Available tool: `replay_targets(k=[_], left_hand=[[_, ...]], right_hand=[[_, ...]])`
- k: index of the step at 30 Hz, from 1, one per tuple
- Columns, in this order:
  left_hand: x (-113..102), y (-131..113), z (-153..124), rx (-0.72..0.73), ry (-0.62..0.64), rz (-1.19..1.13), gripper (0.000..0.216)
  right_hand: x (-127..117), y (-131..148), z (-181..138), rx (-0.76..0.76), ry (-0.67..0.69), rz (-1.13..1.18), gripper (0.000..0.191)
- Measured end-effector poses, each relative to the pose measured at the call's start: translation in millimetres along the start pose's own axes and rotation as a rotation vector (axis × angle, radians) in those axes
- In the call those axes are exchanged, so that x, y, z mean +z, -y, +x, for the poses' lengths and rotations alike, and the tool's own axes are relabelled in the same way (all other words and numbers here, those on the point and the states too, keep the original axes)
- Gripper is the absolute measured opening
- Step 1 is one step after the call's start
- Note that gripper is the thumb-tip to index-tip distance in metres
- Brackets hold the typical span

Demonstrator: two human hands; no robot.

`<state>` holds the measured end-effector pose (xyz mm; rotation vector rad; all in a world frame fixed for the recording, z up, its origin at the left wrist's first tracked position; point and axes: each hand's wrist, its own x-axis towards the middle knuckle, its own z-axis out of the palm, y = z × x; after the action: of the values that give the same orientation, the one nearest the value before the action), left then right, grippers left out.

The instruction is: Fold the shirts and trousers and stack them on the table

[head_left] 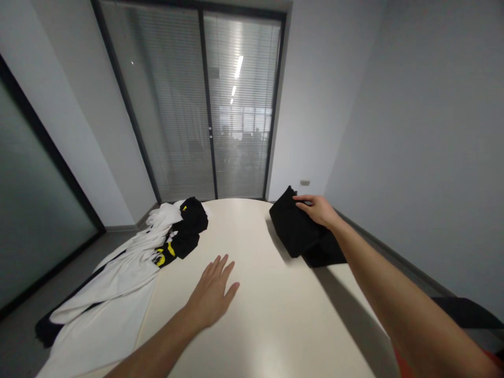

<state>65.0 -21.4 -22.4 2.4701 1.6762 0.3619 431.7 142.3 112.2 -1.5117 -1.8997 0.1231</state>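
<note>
My left hand (212, 294) hovers over or rests on the pale table (252, 236), palm down, fingers spread, holding nothing. Out to the right, my right hand (317, 209) has its fingers at the upper edge of a folded black garment (293, 226) and seems to grip it; the thumb is hidden. That garment sits tilted, casting a shadow to its left. Under it and to the right lies more flat black fabric (325, 252), partly behind my forearm. Which kind of garment it is, I cannot tell.
Along the table's left edge lies a heap of white cloth (129, 275), hanging over the side. Black fabric with yellow print (185, 226) is bunched against it. Glass doors with blinds (236, 131) stand beyond the table. A dark chair part (468, 312) shows at lower right.
</note>
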Motion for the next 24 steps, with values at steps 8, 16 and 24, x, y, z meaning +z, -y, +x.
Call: replay_targets(k=[8, 16, 24], left_hand=[[-0.6, 0.3, 0.1, 0.005, -0.011, -0.017, 0.062], [-4.8, -3.1, 0.0, -0.003, 0.009, -0.004, 0.062], [-6.4, -3.4, -0.8, -0.009, 0.014, -0.028, 0.062]], right_hand=[[-4.7, -90.1, 4.6, 0.238, 0.169, -0.220, 0.037], [5.4, -105.7, -4.1, 0.297, 0.198, -0.312, 0.043], [9.7, -86.2, -25.1, 0.456, 0.110, -0.548, 0.036]])
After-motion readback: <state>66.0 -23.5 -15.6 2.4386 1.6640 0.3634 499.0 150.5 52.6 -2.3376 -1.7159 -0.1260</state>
